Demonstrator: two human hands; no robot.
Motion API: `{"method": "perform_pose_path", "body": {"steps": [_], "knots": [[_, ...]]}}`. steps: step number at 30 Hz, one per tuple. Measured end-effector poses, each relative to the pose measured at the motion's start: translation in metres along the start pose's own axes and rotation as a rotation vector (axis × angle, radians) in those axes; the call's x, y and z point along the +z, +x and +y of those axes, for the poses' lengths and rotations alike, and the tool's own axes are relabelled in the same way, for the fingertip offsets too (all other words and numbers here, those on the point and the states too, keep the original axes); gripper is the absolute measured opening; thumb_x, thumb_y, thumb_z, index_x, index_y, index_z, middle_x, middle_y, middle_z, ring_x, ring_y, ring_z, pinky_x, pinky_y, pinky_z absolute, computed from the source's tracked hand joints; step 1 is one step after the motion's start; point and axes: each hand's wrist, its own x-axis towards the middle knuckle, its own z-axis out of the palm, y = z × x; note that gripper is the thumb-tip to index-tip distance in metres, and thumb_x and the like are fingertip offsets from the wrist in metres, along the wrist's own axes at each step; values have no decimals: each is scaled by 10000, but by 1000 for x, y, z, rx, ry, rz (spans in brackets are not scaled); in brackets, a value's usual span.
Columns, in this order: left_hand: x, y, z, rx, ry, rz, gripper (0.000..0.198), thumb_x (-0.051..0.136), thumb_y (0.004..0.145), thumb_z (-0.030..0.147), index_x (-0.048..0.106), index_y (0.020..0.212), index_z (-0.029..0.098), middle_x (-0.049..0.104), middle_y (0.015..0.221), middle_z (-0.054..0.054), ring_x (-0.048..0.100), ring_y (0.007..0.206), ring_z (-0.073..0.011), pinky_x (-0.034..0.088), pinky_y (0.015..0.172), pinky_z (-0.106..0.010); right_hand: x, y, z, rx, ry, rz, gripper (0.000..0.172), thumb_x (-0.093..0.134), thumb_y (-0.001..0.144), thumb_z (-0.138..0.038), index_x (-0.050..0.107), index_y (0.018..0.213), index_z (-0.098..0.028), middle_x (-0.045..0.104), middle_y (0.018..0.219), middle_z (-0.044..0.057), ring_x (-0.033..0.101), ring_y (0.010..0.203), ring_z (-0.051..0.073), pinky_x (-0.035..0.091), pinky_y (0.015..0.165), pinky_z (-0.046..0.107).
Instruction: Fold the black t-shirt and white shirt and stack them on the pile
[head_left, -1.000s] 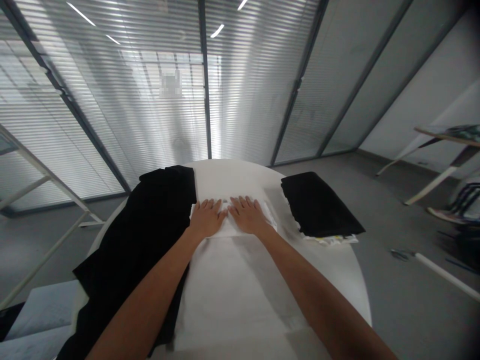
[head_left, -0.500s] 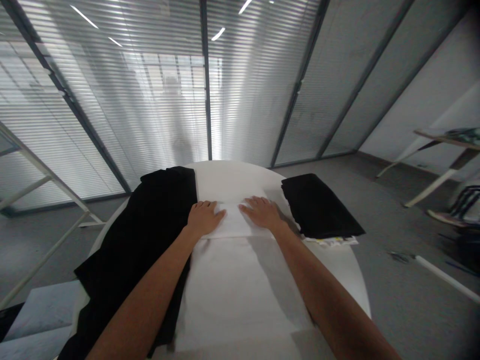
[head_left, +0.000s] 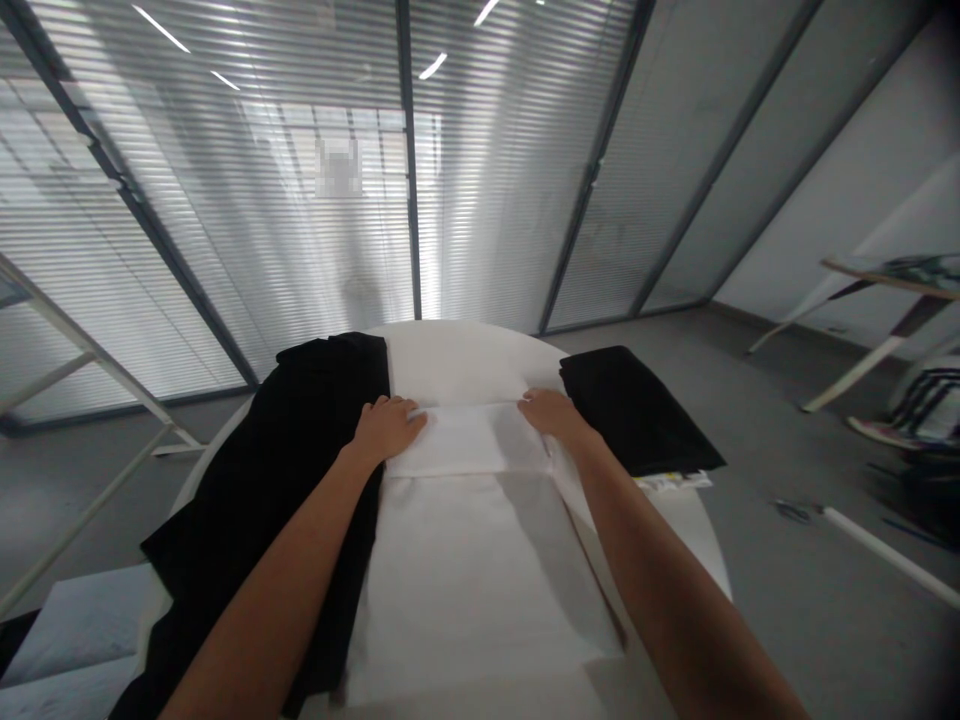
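Observation:
A white cloth (head_left: 487, 560) lies flat down the middle of the round table, its far end folded over into a band (head_left: 469, 440). My left hand (head_left: 388, 430) rests on the band's far left corner, thumb apart from the fingers. At the far right corner is my right hand (head_left: 553, 412), its fingers curled together at the cloth's edge. Black fabric (head_left: 300, 450) spreads along the left of the table, reaching under my left forearm. To the right of my right hand sits a folded black cloth (head_left: 637, 410) on top of something white and yellow.
The white round table (head_left: 465, 355) stands before a glass partition with blinds (head_left: 495, 200). A pale metal frame (head_left: 97, 360) is at left. On the right are another table (head_left: 885, 280), a bag (head_left: 934, 400) and a white pole (head_left: 885, 550) on the floor.
My hands have slid apart over the folded band, the left one leftward and the right one rightward to the corners. The fingers of my right hand have drawn in.

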Motion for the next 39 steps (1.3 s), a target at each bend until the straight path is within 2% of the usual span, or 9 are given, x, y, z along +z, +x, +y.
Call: {"method": "perform_pose_path", "body": {"steps": [3, 6, 10, 14, 17, 22, 29, 35, 39], "knots": [[-4, 2, -6, -20, -45, -23, 428, 416, 872, 454, 659, 1140, 224, 652, 1183, -102, 537, 1111, -300, 379, 965, -475, -2, 7, 4, -1, 39, -42, 422, 410, 918, -346, 622, 1195, -107, 576, 1303, 179, 553, 1188, 260, 406, 961, 327], [-10, 5, -12, -8, -159, -45, 402, 475, 820, 357, 673, 1127, 190, 660, 1171, -97, 547, 1114, -268, 392, 990, -386, -3, 9, 7, 6, 84, -63, 429, 468, 894, -396, 635, 1184, -129, 609, 1260, 164, 602, 1115, 246, 459, 861, 285], [-22, 6, -18, 29, -303, -69, 430, 493, 755, 269, 685, 1113, 125, 666, 1157, -115, 584, 1087, -252, 414, 980, -323, -5, 5, 10, 115, 332, -117, 417, 600, 817, -441, 675, 1080, -127, 701, 972, 147, 670, 859, 251, 485, 634, 273], [-30, 6, -22, 13, -356, -99, 460, 499, 705, 238, 693, 1105, 119, 683, 1138, -101, 628, 1039, -252, 466, 906, -288, -9, -1, 10, 173, 487, -166, 293, 692, 761, -393, 698, 913, -143, 649, 651, 55, 612, 625, 187, 429, 535, 240], [-32, 6, -22, -13, -343, -152, 450, 505, 687, 220, 705, 1075, 111, 704, 1079, -101, 651, 998, -252, 484, 865, -271, -14, -6, 5, 198, 497, -169, 296, 686, 776, -346, 673, 990, -143, 592, 595, 16, 546, 559, 139, 401, 513, 216], [-40, 4, -20, -4, -309, -156, 381, 570, 695, 246, 714, 1033, 143, 705, 1074, -88, 646, 1013, -252, 484, 862, -266, -24, -17, -6, 261, 628, -154, 399, 627, 827, -330, 562, 1193, -185, 574, 726, 18, 491, 583, 109, 424, 517, 209], [-48, 4, -24, 43, -255, 34, 366, 595, 773, 303, 696, 1090, 151, 672, 1117, -99, 626, 1041, -245, 440, 965, -315, -34, -26, -13, 183, 961, -56, 427, 611, 811, -333, 481, 1207, -241, 480, 844, 23, 494, 710, 150, 583, 561, 359], [-47, 4, -22, 51, -269, 192, 309, 568, 830, 289, 692, 1099, 200, 653, 1132, -75, 608, 1060, -232, 424, 1002, -346, -36, -21, -13, 166, 1162, 33, 371, 637, 782, -333, 478, 1111, -268, 446, 780, -5, 479, 686, 151, 606, 561, 437], [-46, 6, -16, 54, -357, 392, 279, 563, 843, 274, 694, 1078, 198, 638, 1104, -64, 607, 1031, -220, 433, 999, -351, -40, -17, -12, 112, 1379, 121, 326, 669, 725, -269, 489, 997, -267, 508, 839, -14, 520, 711, 139, 608, 618, 455]]}}
